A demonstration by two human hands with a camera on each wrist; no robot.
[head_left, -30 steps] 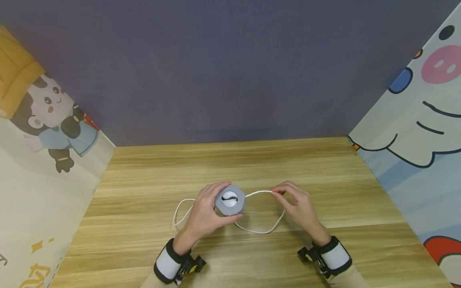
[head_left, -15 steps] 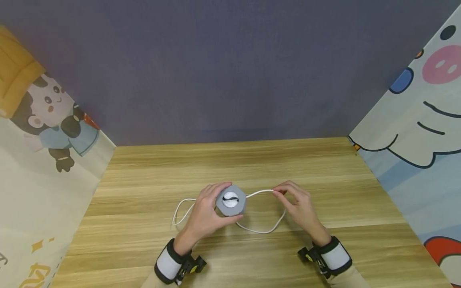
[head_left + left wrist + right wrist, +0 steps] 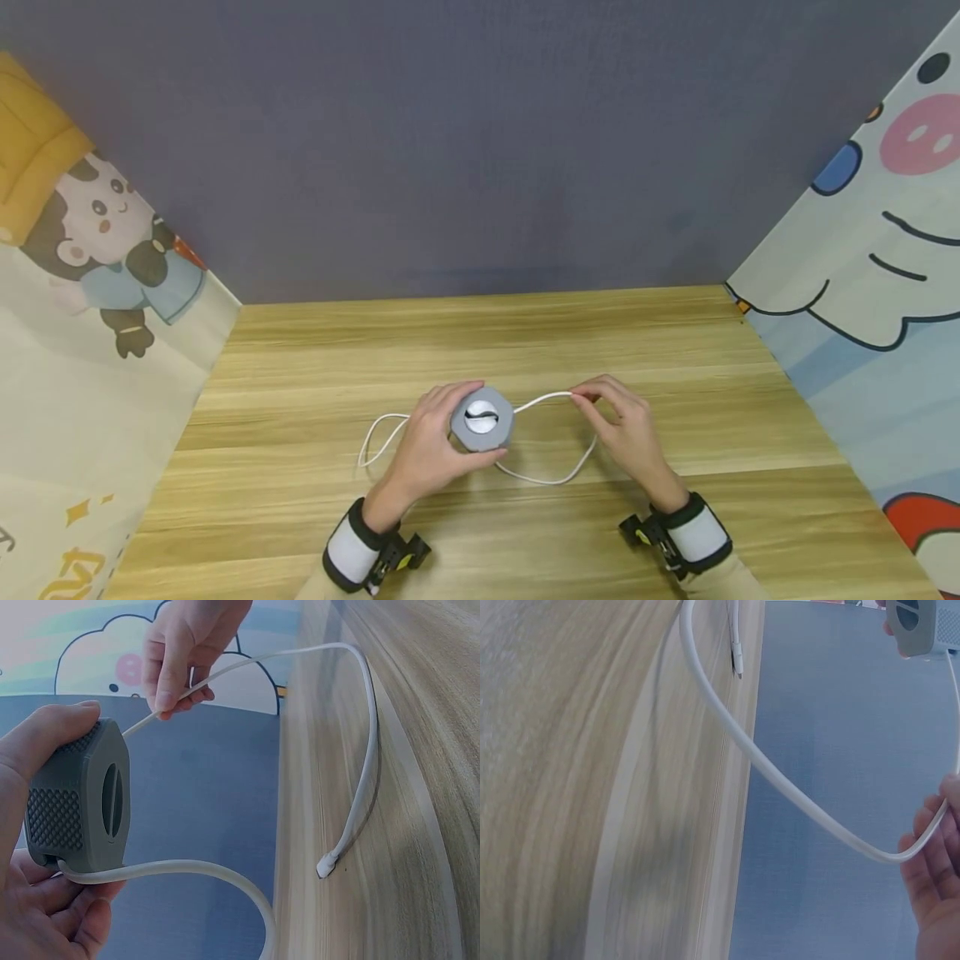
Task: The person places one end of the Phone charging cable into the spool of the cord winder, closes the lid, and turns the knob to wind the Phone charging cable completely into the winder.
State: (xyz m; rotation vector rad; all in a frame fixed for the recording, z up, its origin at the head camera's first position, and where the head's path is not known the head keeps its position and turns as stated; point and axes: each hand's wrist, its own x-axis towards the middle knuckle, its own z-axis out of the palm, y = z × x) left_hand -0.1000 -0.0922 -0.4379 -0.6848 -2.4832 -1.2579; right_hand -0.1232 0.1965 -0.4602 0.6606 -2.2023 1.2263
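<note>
Left hand (image 3: 423, 446) of mine grips the grey reel (image 3: 482, 418) just above the table (image 3: 525, 333), fingers curled round its knobbly sides; my right hand (image 3: 626, 429) pinches the white cable (image 3: 543, 482) just right of the reel. I judge the cable light, limp and smooth, so it is best taken close to the reel. Only the left wrist view shows the plug end (image 3: 328, 865) lying on the wood, beyond the reel

a wooden table (image 3: 525, 333) stands before a dark grey wall (image 3: 465, 142), with cartoon-printed panels (image 3: 862, 275) on both sides.
</note>
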